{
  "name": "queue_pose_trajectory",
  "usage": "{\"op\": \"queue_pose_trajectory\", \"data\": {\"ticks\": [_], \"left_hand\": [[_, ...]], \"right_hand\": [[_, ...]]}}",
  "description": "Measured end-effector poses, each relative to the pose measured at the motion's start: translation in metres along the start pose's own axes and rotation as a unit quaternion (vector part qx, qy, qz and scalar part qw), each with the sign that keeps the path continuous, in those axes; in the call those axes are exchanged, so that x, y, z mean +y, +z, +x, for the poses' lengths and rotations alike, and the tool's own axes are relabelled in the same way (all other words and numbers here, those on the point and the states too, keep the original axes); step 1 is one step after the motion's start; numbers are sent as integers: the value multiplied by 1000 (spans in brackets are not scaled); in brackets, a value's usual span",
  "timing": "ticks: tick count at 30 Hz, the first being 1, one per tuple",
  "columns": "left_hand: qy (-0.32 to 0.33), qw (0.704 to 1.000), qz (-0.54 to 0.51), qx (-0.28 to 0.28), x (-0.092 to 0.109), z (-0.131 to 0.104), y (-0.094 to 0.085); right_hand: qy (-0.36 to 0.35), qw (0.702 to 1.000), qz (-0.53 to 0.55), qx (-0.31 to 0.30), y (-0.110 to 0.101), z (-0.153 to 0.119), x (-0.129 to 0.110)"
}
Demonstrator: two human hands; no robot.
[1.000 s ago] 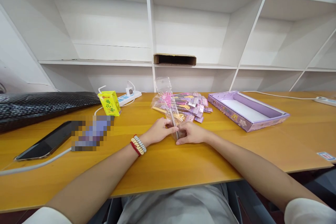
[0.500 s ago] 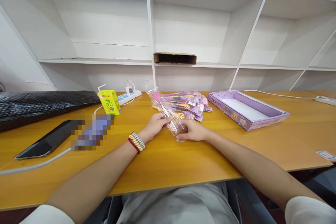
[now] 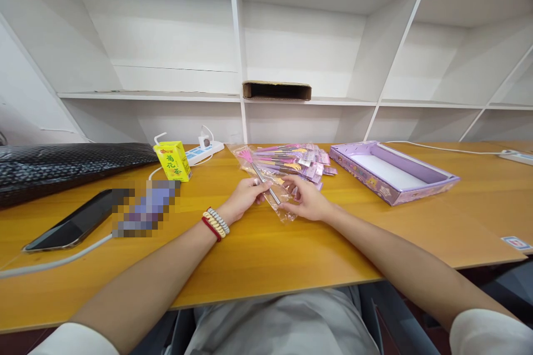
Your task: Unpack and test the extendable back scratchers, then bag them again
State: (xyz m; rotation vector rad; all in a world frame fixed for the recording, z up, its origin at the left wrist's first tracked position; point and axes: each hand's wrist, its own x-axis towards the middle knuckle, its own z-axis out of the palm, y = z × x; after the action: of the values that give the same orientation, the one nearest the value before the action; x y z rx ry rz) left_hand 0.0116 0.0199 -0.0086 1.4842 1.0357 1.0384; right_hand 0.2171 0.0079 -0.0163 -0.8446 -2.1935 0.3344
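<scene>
Scratcher (image 3: pixel 272 194) in clear bag (image 3: pixel 286 215): my left hand (image 3: pixel 246 199) pinches it; my right hand (image 3: pixel 308 199) touches the bag, grip unclear. Seemingly I'm adjusting wrapping; next needs steadiness.

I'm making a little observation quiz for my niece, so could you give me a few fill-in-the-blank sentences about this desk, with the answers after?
The left hand grips a metal rod whose head is coloured ____. Bracelets circle the person's ____ wrist. The drink carton is mainly ____. In the picture, the purple tray lies to the ____ of the pile of packets.

Missing words: pink; left; yellow; right.
</scene>
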Motion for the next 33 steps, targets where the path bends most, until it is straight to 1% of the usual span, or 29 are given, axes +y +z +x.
{"op": "queue_pose_trajectory", "data": {"ticks": [4,10,14,16,21,25,27,31,33], "left_hand": [[-11,1000,10,-12,-2,-1,1],[-18,999,26,-16,-3,-2,3],[-21,999,16,-25,-1,-3,4],[-32,999,-1,-26,0,-3,4],[-41,996,-74,-13,3,-2,2],[-47,994,-97,0,5,-1,-2],[-51,994,-98,7,6,-1,-3],[-50,995,-86,2,7,-1,-3],[-42,997,-72,3,7,-2,-2]], "right_hand": [[-7,1000,-18,-6,1,-2,2],[6,999,-27,-18,2,-2,3],[23,999,-37,-20,2,-2,1],[24,999,-25,-24,2,-2,1],[-9,997,40,-70,-4,-2,4],[-53,992,67,-90,-11,-4,5],[-63,991,60,-101,-13,-4,5],[-75,992,8,-97,-15,-4,1],[-89,991,15,-99,-16,-3,0]]}}
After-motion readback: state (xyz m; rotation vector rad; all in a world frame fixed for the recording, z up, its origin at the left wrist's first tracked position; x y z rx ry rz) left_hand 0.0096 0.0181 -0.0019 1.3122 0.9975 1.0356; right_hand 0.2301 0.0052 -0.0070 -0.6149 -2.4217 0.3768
